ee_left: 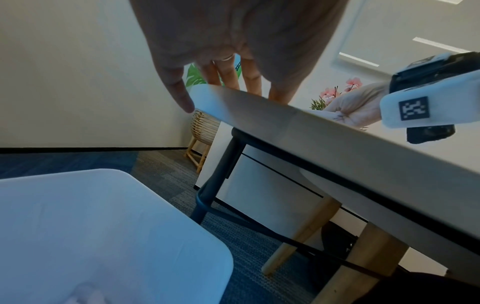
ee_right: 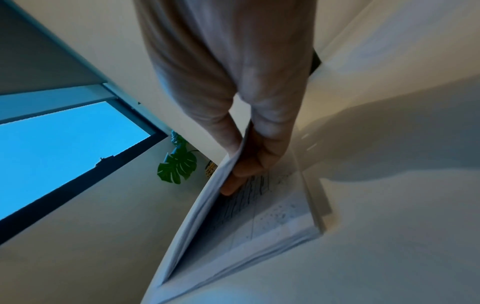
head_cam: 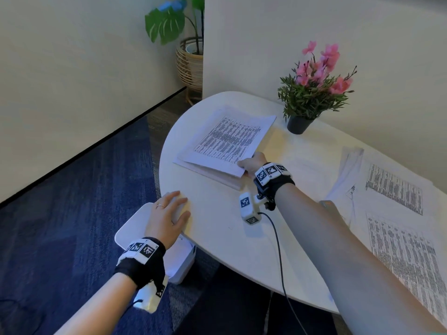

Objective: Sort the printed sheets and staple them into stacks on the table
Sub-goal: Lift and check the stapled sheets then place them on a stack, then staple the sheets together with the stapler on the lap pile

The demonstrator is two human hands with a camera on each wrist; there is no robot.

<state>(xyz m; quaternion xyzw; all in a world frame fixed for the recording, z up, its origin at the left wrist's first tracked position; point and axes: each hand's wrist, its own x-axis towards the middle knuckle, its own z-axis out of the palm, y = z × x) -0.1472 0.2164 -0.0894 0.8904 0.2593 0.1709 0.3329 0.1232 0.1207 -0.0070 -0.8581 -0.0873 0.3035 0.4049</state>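
Observation:
A stack of printed sheets [head_cam: 225, 139] lies at the far left end of the white table [head_cam: 217, 223]. My right hand [head_cam: 251, 163] pinches the near right corner of the top sheets [ee_right: 207, 207] and lifts them off the stack below [ee_right: 280, 218]; the thumb is on top and the fingers [ee_right: 241, 176] underneath. My left hand [head_cam: 167, 216] rests flat, fingers spread, on the table's near left edge [ee_left: 259, 111]. More printed sheets [head_cam: 396, 213] lie spread at the right end. No stapler can be made out.
A dark pot of pink flowers [head_cam: 312, 97] stands at the back of the table. A white chair [head_cam: 135, 226] sits under my left wrist, its seat [ee_left: 91, 236] beside the table legs. A leafy plant in a wicker stand [head_cam: 188, 61] is in the far corner.

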